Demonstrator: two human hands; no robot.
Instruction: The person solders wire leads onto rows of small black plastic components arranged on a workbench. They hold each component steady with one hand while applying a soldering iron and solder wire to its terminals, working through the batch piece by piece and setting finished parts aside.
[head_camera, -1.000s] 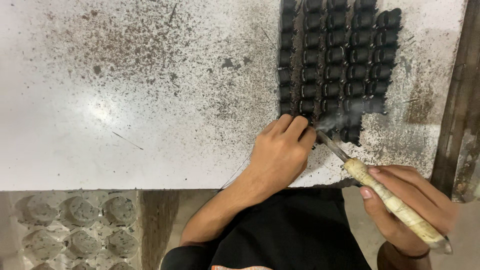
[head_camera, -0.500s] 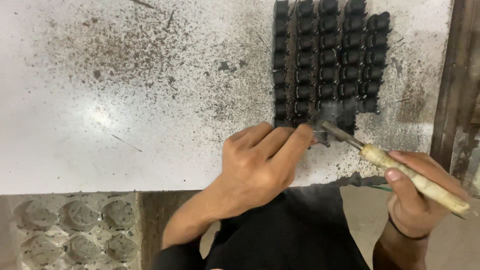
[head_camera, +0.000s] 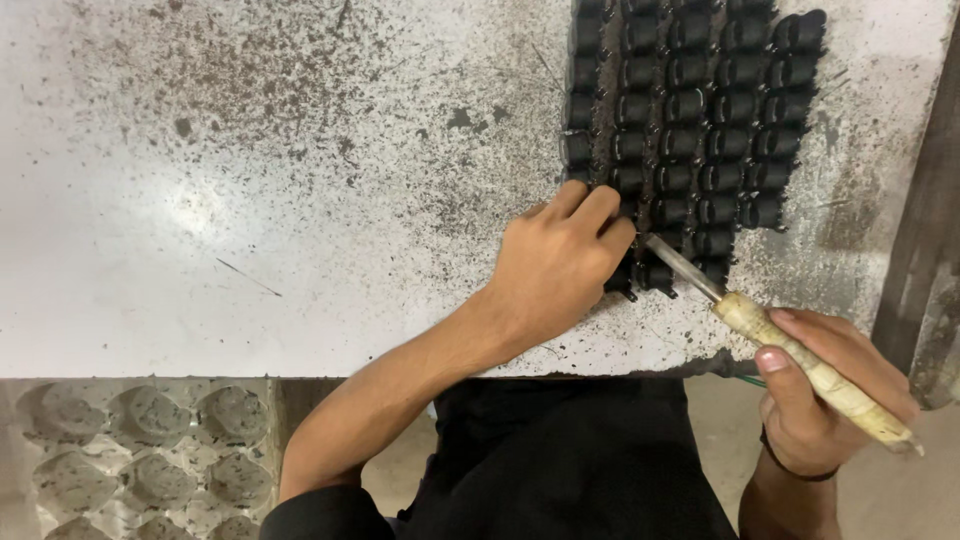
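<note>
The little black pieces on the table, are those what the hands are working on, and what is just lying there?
In use:
- left hand on the little black pieces
- right hand holding a wooden-handled tool

Just there:
- speckled table
- moulded tray below its edge

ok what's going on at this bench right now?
A person works at a speckled white table on a block of small black cylindrical parts laid in rows. The left hand presses its fingertips on the parts at the near end of the rows. The right hand grips a tool with a pale wrapped handle; its metal tip points in at those same parts, beside the left fingers.
</note>
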